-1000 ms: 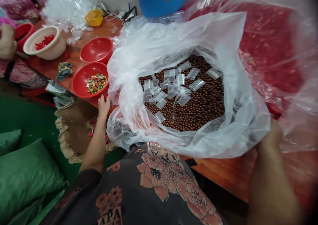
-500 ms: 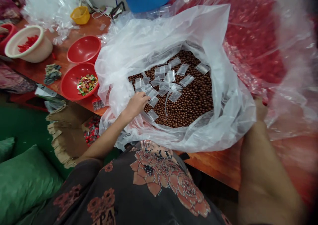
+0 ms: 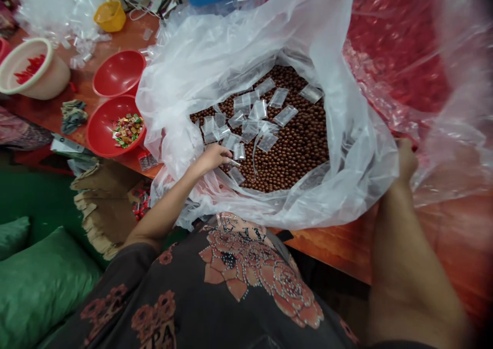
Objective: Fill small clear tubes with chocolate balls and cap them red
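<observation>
My left hand (image 3: 214, 157) reaches over the near left rim of a large white plastic bag (image 3: 246, 207). Its fingers are pinched on a small clear plastic sleeve (image 3: 233, 162), seen nearly edge-on. The bag holds a mass of small round brown balls (image 3: 304, 138) that look like chocolate balls. Several more clear sleeves (image 3: 285, 115) lie scattered on top of them. Past the bag's right side is my right hand (image 3: 406, 161), by a heap of red wrappers under clear plastic (image 3: 400, 71). The bag and blur hide its fingers.
On the left of the table stand a red bowl of wrapped sweets (image 3: 94, 133), another red bowl (image 3: 119, 74), a cream tub (image 3: 54, 76) and a yellow basket (image 3: 110, 17). A torn cardboard box (image 3: 103, 205) sits below the table edge. Green sacks (image 3: 50, 287) lie lower left.
My left hand has shifted slightly, and a clear sleeve now shows edge-on at its fingertips. The view has turned a little, so the bowls and bag appear further left.
</observation>
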Available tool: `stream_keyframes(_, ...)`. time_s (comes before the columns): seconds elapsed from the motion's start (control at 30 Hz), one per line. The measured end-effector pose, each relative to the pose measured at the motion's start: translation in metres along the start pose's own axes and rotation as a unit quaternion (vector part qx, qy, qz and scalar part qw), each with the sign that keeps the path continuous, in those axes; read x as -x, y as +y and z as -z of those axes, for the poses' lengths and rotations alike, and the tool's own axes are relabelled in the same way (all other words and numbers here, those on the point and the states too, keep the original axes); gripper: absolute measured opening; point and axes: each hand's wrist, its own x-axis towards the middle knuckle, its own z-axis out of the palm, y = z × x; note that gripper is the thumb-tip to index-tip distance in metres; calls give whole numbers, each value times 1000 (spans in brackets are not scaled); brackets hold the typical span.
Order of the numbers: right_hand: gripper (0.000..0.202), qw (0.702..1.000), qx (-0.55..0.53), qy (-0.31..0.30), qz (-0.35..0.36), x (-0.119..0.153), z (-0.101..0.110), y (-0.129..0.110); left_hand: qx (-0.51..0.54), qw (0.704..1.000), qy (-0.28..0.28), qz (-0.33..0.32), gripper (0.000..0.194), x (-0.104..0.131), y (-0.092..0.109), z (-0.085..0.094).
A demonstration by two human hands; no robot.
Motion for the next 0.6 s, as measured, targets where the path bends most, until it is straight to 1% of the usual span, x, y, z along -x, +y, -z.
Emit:
stream_keyframes(0.07, 26, 998, -31, 20, -49, 1, 0, 3, 51, 999, -17, 8, 16, -5, 1, -9)
stream_keyframes(0.17, 43, 991, -93, 45, -86, 3, 1, 7, 93, 994, -49, 1, 17, -12, 0, -19)
stream_keyframes(0.23, 47, 976, -177, 73, -104, 7, 2, 9, 127, 989, -75, 2, 16, -16, 0, -25)
stream_keyframes(0.27, 46, 963, -230, 87, -107, 10, 3, 10, 149, 985, -87, 6, 16, -17, 0, -28)
stream_keyframes(0.33, 39, 934, -333, 94, -86, 17, 5, 13, 196, 974, -110, 22, 15, -17, 0, -32)
stream_keyframes(0.4, 35, 917, -389, 79, -39, 25, 9, 17, 234, 964, -126, 31, 17, -14, 2, -35)
stream_keyframes(0.47, 41, 910, -411, 62, -2, 34, 17, 21, 267, 955, -128, 25, 20, -10, 5, -35)
stream_keyframes(0.53, 50, 898, -437, 56, 4, 43, 31, 21, 296, 947, -126, 13, 26, -3, 8, -33)
stream_keyframes(0.57, 54, 883, -466, 55, -1, 49, 41, 18, 310, 943, -125, 8, 29, 0, 10, -32)
stream_keyframes(0.6, 55, 859, -509, 56, -8, 54, 52, 12, 322, 938, -126, 5, 32, 4, 11, -30)
